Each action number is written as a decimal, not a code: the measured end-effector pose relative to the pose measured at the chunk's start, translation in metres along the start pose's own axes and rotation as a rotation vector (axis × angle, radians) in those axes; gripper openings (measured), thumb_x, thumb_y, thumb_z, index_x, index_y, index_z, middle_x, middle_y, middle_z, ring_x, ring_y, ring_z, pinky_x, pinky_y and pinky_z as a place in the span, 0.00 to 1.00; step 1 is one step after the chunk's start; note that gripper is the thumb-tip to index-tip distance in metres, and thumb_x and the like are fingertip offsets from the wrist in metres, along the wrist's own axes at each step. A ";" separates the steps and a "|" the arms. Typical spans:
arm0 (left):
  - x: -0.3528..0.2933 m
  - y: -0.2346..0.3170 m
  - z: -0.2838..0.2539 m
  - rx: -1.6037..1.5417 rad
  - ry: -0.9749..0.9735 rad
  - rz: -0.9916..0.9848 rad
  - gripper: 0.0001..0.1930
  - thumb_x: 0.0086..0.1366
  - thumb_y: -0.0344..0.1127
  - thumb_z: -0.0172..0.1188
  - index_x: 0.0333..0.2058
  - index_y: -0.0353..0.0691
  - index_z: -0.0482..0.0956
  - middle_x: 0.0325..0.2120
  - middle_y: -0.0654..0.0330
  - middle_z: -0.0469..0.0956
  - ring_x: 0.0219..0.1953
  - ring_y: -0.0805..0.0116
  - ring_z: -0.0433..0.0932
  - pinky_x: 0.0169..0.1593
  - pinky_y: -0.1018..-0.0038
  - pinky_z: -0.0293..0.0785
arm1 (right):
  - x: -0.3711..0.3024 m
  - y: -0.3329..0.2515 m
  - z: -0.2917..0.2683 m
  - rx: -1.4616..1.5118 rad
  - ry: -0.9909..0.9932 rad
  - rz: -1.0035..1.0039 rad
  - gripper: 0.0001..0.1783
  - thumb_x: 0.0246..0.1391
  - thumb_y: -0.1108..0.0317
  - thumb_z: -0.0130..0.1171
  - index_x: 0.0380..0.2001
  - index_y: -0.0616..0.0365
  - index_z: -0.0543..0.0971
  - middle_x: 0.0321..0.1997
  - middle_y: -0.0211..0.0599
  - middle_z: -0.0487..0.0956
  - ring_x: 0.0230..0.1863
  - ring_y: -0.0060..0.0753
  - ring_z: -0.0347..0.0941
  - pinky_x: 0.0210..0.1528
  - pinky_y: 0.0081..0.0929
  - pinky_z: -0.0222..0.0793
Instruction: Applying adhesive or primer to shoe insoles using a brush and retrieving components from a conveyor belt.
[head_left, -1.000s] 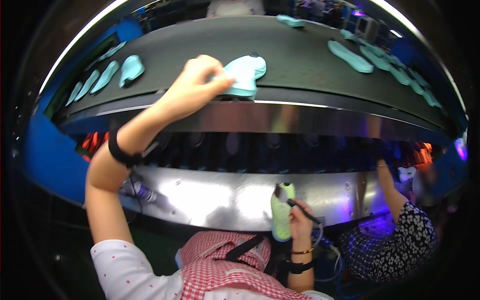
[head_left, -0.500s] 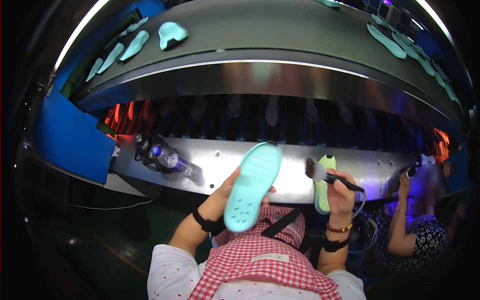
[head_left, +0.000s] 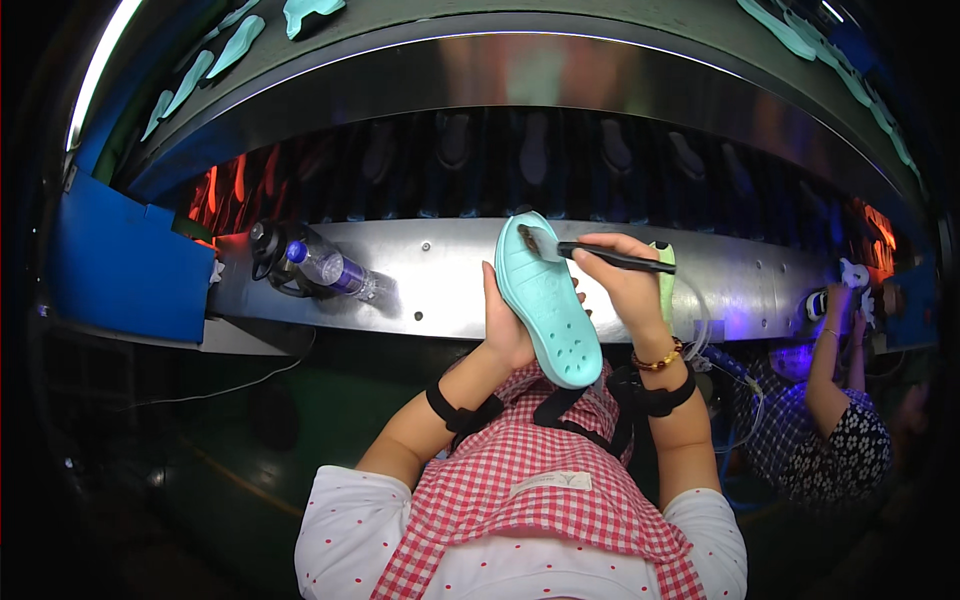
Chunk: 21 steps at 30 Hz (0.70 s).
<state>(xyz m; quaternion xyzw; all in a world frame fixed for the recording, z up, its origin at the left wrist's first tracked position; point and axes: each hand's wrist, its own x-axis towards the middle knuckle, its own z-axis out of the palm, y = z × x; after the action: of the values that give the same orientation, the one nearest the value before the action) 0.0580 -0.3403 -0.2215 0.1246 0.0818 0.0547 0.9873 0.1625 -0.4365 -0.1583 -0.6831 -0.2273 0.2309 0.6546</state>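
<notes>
A turquoise foam shoe sole (head_left: 548,310) with a cluster of small holes rests in my left hand (head_left: 507,328). Its holed end points toward my body, and my fingers wrap round its edges from beneath. In my right hand (head_left: 628,285) is a brush with a black handle (head_left: 622,260) and pale bristles. The bristles lie against the sole's far end, beside a small brownish patch. Behind my right hand, partly hidden, a yellow-green sole (head_left: 666,280) lies on the metal shelf.
The metal shelf (head_left: 450,285) carries a clear bottle (head_left: 335,272) and a dark bottle (head_left: 272,255) at the left. Turquoise pieces (head_left: 238,46) lie on the raised belt beyond. At far right a person (head_left: 825,430) works at the same shelf.
The brush has moved left and away from me, from apart to touching the sole. The sole has shifted right and turned so its holed end points lower right. The view has tilted downward.
</notes>
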 end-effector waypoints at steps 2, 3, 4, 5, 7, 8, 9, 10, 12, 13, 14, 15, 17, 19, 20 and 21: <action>0.009 -0.003 0.011 0.001 0.136 0.107 0.39 0.56 0.68 0.20 0.52 0.42 0.59 0.42 0.52 0.68 0.44 0.57 0.70 0.50 0.60 0.65 | -0.002 0.009 0.010 -0.217 -0.003 -0.318 0.11 0.38 0.75 0.61 0.30 0.62 0.78 0.29 0.37 0.77 0.31 0.25 0.72 0.34 0.19 0.67; 0.011 -0.003 0.014 -0.002 0.272 0.225 0.38 0.57 0.67 0.22 0.51 0.42 0.60 0.42 0.53 0.68 0.43 0.58 0.71 0.50 0.63 0.65 | -0.005 0.005 0.016 -0.327 -0.016 -0.510 0.10 0.36 0.76 0.60 0.28 0.62 0.78 0.29 0.40 0.76 0.32 0.33 0.73 0.35 0.24 0.68; 0.012 -0.005 0.007 0.021 0.251 0.253 0.36 0.58 0.66 0.24 0.48 0.42 0.63 0.39 0.54 0.70 0.40 0.61 0.72 0.49 0.66 0.66 | -0.009 0.001 0.019 -0.362 -0.048 -0.574 0.09 0.35 0.76 0.60 0.27 0.62 0.77 0.28 0.41 0.76 0.31 0.35 0.73 0.35 0.25 0.68; 0.013 -0.002 0.001 0.027 0.256 0.256 0.36 0.58 0.66 0.24 0.48 0.42 0.63 0.39 0.54 0.70 0.40 0.61 0.72 0.49 0.66 0.66 | -0.015 -0.002 0.020 -0.396 -0.079 -0.638 0.08 0.35 0.76 0.60 0.26 0.62 0.77 0.27 0.41 0.76 0.31 0.38 0.73 0.35 0.27 0.68; 0.014 0.013 -0.008 0.136 0.109 0.202 0.35 0.58 0.65 0.24 0.46 0.42 0.65 0.38 0.53 0.71 0.39 0.60 0.72 0.46 0.65 0.68 | -0.027 -0.009 0.012 -0.507 -0.159 -0.653 0.08 0.33 0.75 0.59 0.24 0.61 0.77 0.24 0.41 0.76 0.30 0.41 0.73 0.34 0.29 0.68; 0.013 0.020 -0.011 0.179 0.097 0.173 0.38 0.57 0.66 0.23 0.45 0.39 0.66 0.35 0.52 0.72 0.37 0.58 0.73 0.44 0.62 0.69 | -0.035 -0.011 0.002 -0.518 -0.271 -0.583 0.09 0.33 0.75 0.60 0.24 0.61 0.77 0.25 0.41 0.76 0.30 0.39 0.73 0.34 0.29 0.68; 0.010 0.027 -0.011 0.186 0.103 0.182 0.38 0.57 0.66 0.23 0.45 0.39 0.66 0.35 0.52 0.72 0.37 0.58 0.73 0.44 0.62 0.69 | -0.039 -0.013 -0.007 -0.528 -0.389 -0.516 0.09 0.32 0.75 0.60 0.25 0.60 0.78 0.25 0.41 0.76 0.30 0.38 0.73 0.35 0.28 0.68; 0.008 0.031 -0.009 0.181 0.084 0.167 0.40 0.56 0.67 0.21 0.46 0.38 0.66 0.35 0.51 0.72 0.37 0.59 0.73 0.45 0.62 0.69 | -0.037 -0.015 -0.017 -0.521 -0.390 -0.518 0.09 0.32 0.75 0.60 0.25 0.60 0.78 0.25 0.41 0.76 0.30 0.38 0.73 0.35 0.28 0.68; 0.006 0.034 -0.003 0.143 -0.018 0.115 0.43 0.54 0.69 0.19 0.48 0.38 0.64 0.39 0.49 0.71 0.40 0.58 0.73 0.47 0.59 0.68 | -0.035 -0.022 -0.030 -0.333 -0.612 -0.262 0.10 0.33 0.75 0.61 0.26 0.60 0.78 0.27 0.40 0.77 0.30 0.31 0.74 0.34 0.25 0.68; 0.004 0.030 0.003 0.141 -0.015 0.108 0.43 0.54 0.69 0.19 0.48 0.38 0.64 0.39 0.49 0.71 0.40 0.58 0.73 0.47 0.59 0.68 | -0.033 -0.031 -0.031 -0.296 -0.512 -0.192 0.11 0.37 0.76 0.61 0.29 0.62 0.78 0.28 0.38 0.77 0.30 0.25 0.73 0.33 0.21 0.69; 0.001 0.024 0.010 0.110 0.008 0.070 0.42 0.54 0.69 0.19 0.49 0.38 0.64 0.40 0.49 0.70 0.41 0.57 0.72 0.48 0.58 0.68 | -0.028 -0.034 -0.027 -0.159 -0.391 -0.200 0.10 0.38 0.77 0.61 0.30 0.63 0.78 0.29 0.37 0.77 0.30 0.25 0.73 0.32 0.19 0.69; -0.001 0.019 0.020 0.079 0.026 0.036 0.42 0.54 0.70 0.20 0.50 0.39 0.63 0.42 0.49 0.70 0.41 0.57 0.72 0.48 0.58 0.67 | -0.022 -0.038 -0.023 -0.025 -0.271 -0.212 0.09 0.40 0.78 0.60 0.30 0.64 0.77 0.29 0.37 0.77 0.29 0.24 0.73 0.32 0.18 0.69; 0.003 0.014 0.014 0.033 -0.172 -0.014 0.42 0.54 0.70 0.20 0.51 0.41 0.62 0.44 0.49 0.68 0.42 0.56 0.72 0.48 0.58 0.67 | -0.015 -0.040 -0.016 0.053 -0.232 -0.058 0.10 0.39 0.78 0.60 0.30 0.64 0.77 0.29 0.37 0.77 0.31 0.25 0.73 0.35 0.19 0.69; 0.007 0.017 0.021 -0.242 -0.102 0.049 0.42 0.54 0.70 0.20 0.50 0.40 0.62 0.43 0.48 0.68 0.42 0.56 0.72 0.48 0.61 0.68 | -0.020 -0.038 -0.008 -0.172 -0.384 -0.275 0.10 0.38 0.76 0.62 0.29 0.62 0.78 0.29 0.37 0.77 0.33 0.25 0.73 0.38 0.21 0.68; 0.008 0.018 0.024 -0.088 -0.189 0.058 0.42 0.54 0.70 0.19 0.50 0.41 0.63 0.41 0.49 0.70 0.42 0.57 0.72 0.47 0.63 0.69 | -0.024 -0.046 -0.011 -0.173 -0.476 -0.250 0.10 0.37 0.75 0.62 0.29 0.61 0.78 0.29 0.38 0.77 0.35 0.25 0.72 0.40 0.23 0.67; 0.006 0.020 0.023 -0.087 -0.179 0.059 0.42 0.54 0.70 0.19 0.50 0.41 0.63 0.41 0.49 0.70 0.42 0.57 0.72 0.47 0.63 0.69 | -0.028 -0.049 -0.014 -0.176 -0.531 -0.298 0.09 0.38 0.76 0.61 0.29 0.61 0.78 0.30 0.38 0.77 0.34 0.26 0.72 0.38 0.21 0.67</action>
<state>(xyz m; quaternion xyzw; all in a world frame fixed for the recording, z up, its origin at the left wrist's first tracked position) 0.0658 -0.3254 -0.1948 0.0885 -0.0129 0.0759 0.9931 0.1482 -0.4625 -0.1083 -0.6119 -0.5070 0.2821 0.5375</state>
